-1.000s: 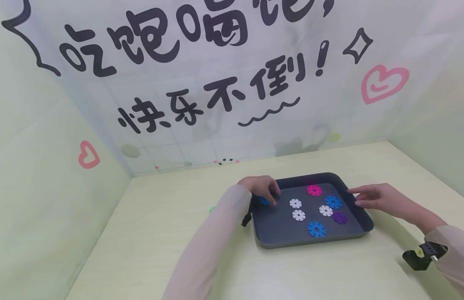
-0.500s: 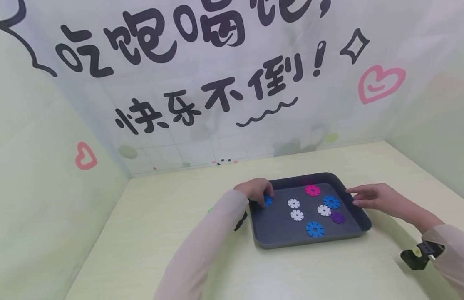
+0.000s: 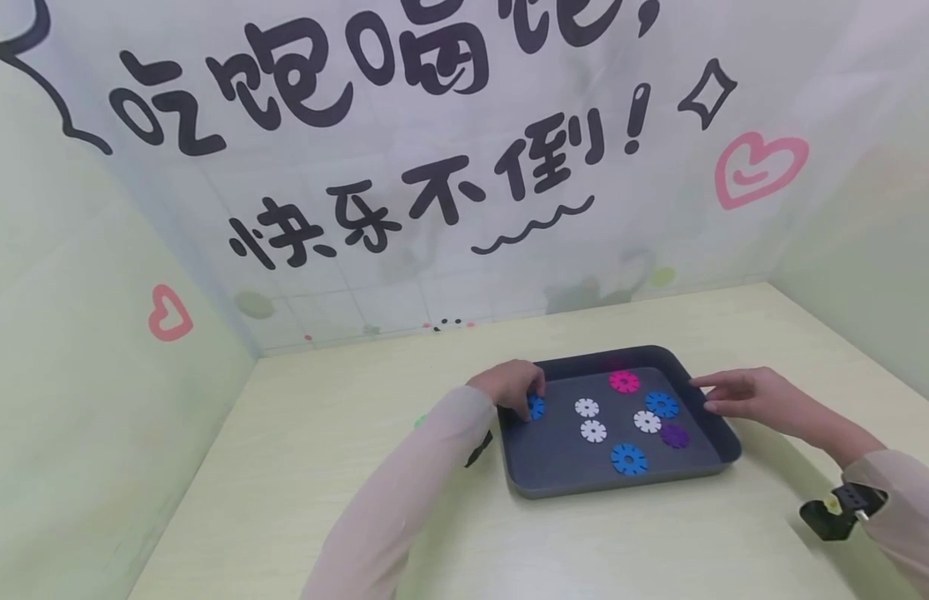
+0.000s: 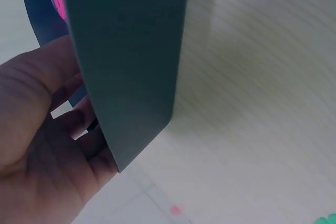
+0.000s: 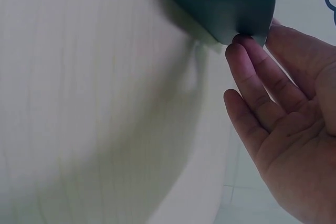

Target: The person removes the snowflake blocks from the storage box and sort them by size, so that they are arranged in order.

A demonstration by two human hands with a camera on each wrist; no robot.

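Observation:
A dark grey tray [image 3: 554, 479] rests on the table, holding several notched plastic snowflake discs. My left hand [image 3: 511, 387] reaches over the tray's left wall, thumb and fingertips at a blue snowflake disc [image 3: 536, 407], which they seem to pinch. In the left wrist view, the tray wall hides that disc and some of the fingertips. My right hand [image 5: 299, 114] holds the tray's right rim between thumb and fingers. Further discs lie flat in the tray: a pink disc [image 3: 624, 382], white ones [image 3: 593, 431], other blue ones [image 3: 629, 459] and a purple disc [image 3: 675, 436].
A green piece [image 4: 326, 219] lies on the table [image 3: 322, 433] left of the tray, mostly behind my left sleeve [image 3: 404, 483]. Behind the table stands a printed backdrop [image 3: 434, 250], with pale side walls left and right.
My left hand's thumb and fingers have closed in at the blue disc, which has shifted slightly right and then nearer. The right hand stays at the tray's rim.

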